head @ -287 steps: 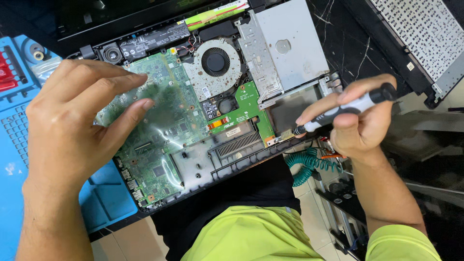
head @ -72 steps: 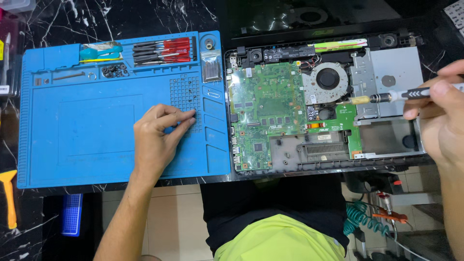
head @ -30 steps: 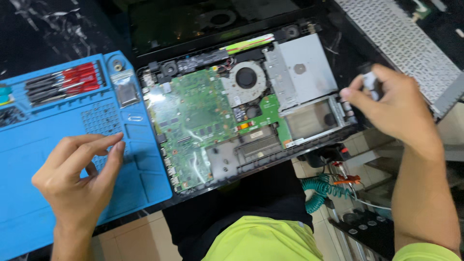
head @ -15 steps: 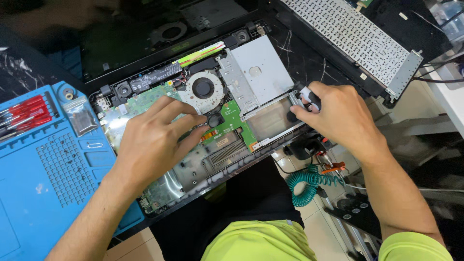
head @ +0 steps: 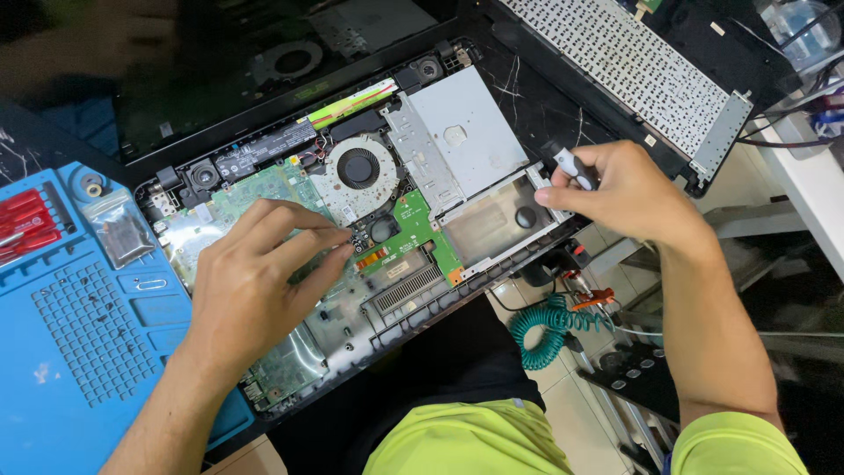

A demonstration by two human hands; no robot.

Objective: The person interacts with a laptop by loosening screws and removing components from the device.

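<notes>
Left hand rests fingertips on the opened laptop's green circuit board, thin and fragile; right hand pinches a slim, light screwdriver by its handle.

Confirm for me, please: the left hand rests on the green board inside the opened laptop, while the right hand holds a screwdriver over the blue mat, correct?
Not quite. The head view shows the right hand holding the screwdriver over the laptop's right edge, by the empty bay, not over the blue mat, which lies at far left. The left hand does rest on the green board.
</notes>
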